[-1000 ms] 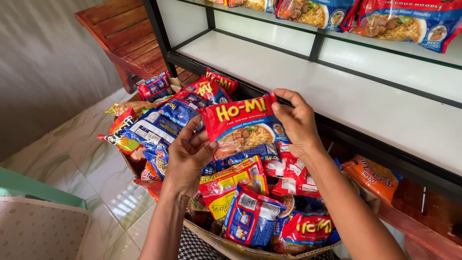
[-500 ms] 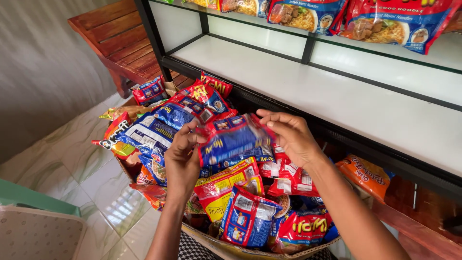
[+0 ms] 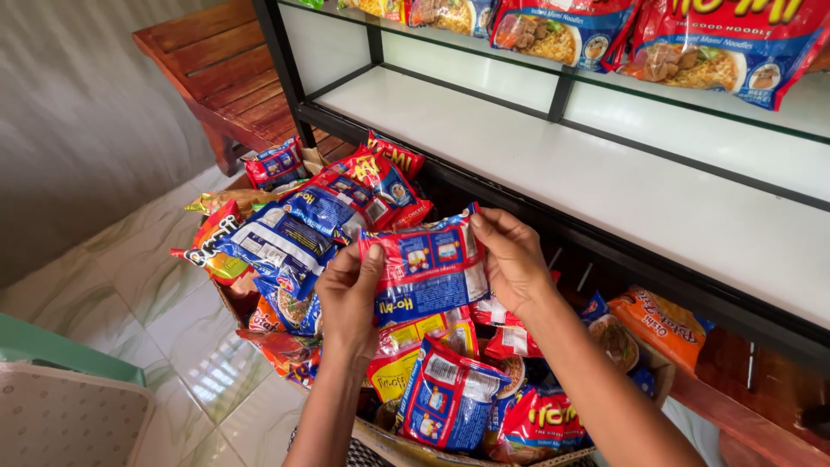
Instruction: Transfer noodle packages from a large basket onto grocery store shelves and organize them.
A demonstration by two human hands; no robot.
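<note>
A red and blue instant noodle packet is held up over a heap of packets, its back side facing me. My left hand pinches its left edge and my right hand pinches its right edge. Below lies a carton piled with several more noodle packets in red, blue, yellow and orange. A white shelf in a black frame runs just behind the held packet.
An upper shelf holds large noodle packs. An orange packet lies under the shelf at right. A wooden bench stands at the back left, a pale chair at lower left, on a tiled floor.
The packet has been turned over in both hands: a second ago its red front faced me, now its blue and red back does. It sits slightly lower.
</note>
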